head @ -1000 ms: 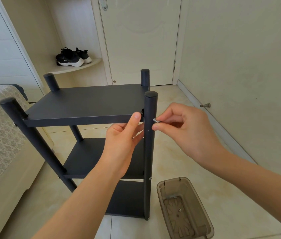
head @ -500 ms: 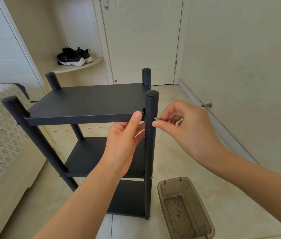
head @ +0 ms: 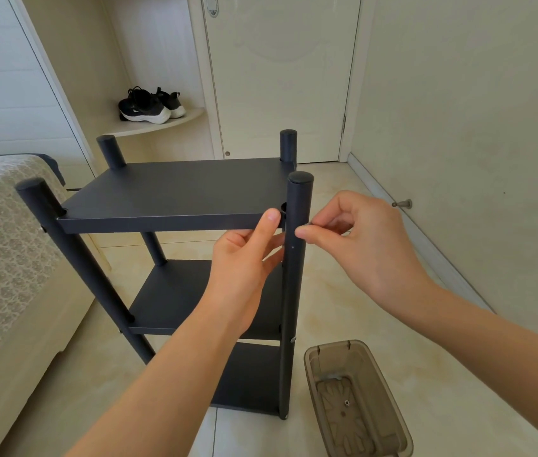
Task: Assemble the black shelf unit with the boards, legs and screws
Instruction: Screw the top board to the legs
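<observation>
Seen from my remote desk: the black shelf unit [head: 248, 380] stands upright on the tile floor [head: 327, 308] beside a bed [head: 3, 242], and I judge it close to finished. The left hand [head: 244, 265] grips the top board [head: 178, 189] at its near right corner, thumb laid on the front edge and fingers curled underneath, apparently to keep the board level with the hole in the near right leg [head: 295, 291]. The right hand [head: 360, 245] pinches a small screw [head: 307, 224] between thumb and forefinger against the outer side of that leg, its other fingers loosely curled (whether the thread has caught I cannot tell). My count: three boards, four legs, one screw in the fingers, and one seated screw head [head: 293, 339] lower on the same leg, level with the middle board [head: 175, 298]. A brown plastic tray [head: 314, 374] sits on the floor just right of the leg, within reach, holding one small fastener [head: 347, 402]. Two black shoes [head: 149, 105] rest on a corner shelf [head: 162, 125] behind.
</observation>
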`<action>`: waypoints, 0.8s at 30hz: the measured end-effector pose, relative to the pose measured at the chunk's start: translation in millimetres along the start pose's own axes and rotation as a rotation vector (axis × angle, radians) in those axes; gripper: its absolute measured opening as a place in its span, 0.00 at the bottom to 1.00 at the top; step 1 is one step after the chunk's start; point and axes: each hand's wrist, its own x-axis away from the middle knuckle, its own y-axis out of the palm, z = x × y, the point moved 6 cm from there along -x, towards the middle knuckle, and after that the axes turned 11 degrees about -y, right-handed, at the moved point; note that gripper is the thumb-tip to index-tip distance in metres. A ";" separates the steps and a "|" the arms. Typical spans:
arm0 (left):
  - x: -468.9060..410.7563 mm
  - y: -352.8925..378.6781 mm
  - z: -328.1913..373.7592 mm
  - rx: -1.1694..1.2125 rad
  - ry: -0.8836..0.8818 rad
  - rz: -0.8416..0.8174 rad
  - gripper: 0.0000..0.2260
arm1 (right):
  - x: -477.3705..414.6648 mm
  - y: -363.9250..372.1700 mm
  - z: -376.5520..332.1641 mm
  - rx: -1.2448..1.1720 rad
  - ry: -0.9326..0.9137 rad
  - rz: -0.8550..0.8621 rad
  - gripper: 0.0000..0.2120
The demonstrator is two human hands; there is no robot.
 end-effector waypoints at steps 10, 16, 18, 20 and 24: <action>1.8 3.0 1.1 -0.017 0.013 -0.010 0.18 | -1.2 -0.4 -7.2 0.111 -0.054 -0.051 0.11; 2.4 5.3 2.0 0.015 0.022 -0.033 0.16 | -6.8 -6.1 -3.6 -0.015 0.006 -0.154 0.02; 3.1 6.0 2.5 0.008 0.024 -0.031 0.15 | -7.1 -7.0 -3.4 -0.043 -0.003 -0.151 0.01; 4.1 7.4 2.8 0.016 0.027 -0.049 0.13 | -6.6 -6.5 -2.6 -0.056 -0.004 -0.136 0.01; 4.8 7.4 4.0 0.007 0.030 -0.044 0.16 | -5.9 -4.5 1.8 -0.140 0.040 -0.110 0.01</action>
